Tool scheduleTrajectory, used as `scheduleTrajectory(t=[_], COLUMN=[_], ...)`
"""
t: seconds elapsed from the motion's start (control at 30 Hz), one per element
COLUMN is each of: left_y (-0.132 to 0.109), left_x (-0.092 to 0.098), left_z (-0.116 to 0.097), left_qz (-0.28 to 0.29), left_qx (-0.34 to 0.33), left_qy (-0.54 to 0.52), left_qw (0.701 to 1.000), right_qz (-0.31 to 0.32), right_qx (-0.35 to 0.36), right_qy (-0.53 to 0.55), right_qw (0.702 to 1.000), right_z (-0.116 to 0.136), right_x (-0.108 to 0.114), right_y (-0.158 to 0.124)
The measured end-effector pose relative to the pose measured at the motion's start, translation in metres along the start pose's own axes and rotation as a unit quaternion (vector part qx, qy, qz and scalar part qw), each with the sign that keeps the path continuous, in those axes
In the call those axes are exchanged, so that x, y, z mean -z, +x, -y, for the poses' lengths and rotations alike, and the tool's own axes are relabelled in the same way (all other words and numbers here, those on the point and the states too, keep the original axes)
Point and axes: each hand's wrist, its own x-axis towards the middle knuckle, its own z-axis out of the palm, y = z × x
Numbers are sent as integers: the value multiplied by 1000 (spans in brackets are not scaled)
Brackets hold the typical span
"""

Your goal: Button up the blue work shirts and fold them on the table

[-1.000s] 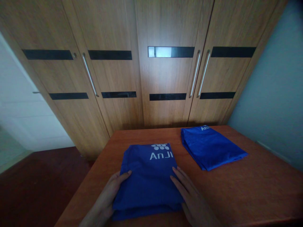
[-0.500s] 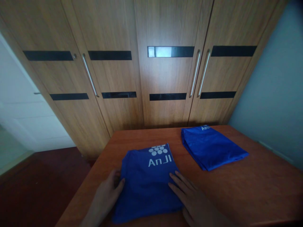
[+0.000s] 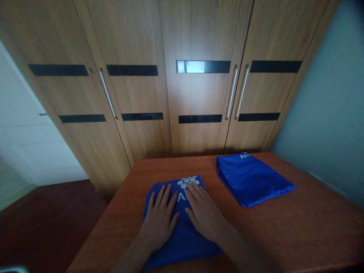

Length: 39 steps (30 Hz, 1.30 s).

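A folded blue cloth item [image 3: 184, 240] with white lettering and a cluster of white dots lies flat on the table in front of me. My left hand [image 3: 159, 218] rests on its left part, palm down with fingers spread. On the upper right part, my right hand [image 3: 203, 210] lies flat with its fingers stretched out, covering some of the lettering. Neither hand grips the cloth. To the right, apart from both hands, is a second folded blue cloth item [image 3: 253, 180] with similar white print near its far edge.
The reddish-brown wooden table [image 3: 287, 223] stretches to the right. Behind it stands a wooden wardrobe [image 3: 196, 94] with black strips and metal handles. A pale wall [image 3: 318, 125] rises on the right, a white door [image 3: 42, 151] on the left above dark red floor [image 3: 51, 220].
Both hands have moved from the sides of the nearer cloth item onto its top, farther from me. Part of the print is now covered. The other cloth item stays in place.
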Motion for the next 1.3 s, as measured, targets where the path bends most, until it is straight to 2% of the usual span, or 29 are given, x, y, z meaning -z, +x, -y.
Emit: scheduleTrajectory(t=[0.17,0.3,0.47,0.7,0.87,1.07,1.2,1.3], left_y=[11,14,13,13,13,12,10,10], left_x=[-15,-19,-19,-19,-22,-21,-21,-21], left_z=[29,39,39,38,39,39,40,40], left_qz=[11,24,33,27,21,10,-7,-2], left_qx=[-46,-62,-62,-57,-62,-72,-86,-90], left_qy=[5,-14,-28,-37,-25,-23,-28,-24], left_qw=[999,998,997,997,998,997,996,996], right_qz=[16,35,61,39,47,99,99,48], right_qx=[-42,-51,-65,-69,-71,-53,-69,-100], right_qy=[-32,-20,-5,-21,-10,20,35,28], right_qw=[998,998,996,997,996,994,992,993], right_z=[-15,-20,-19,-9,9,22,22,16], right_x=[-24,-32,-32,-33,-31,-22,-14,-9], right_y=[4,0,1,-3,-26,-55,-50,-33])
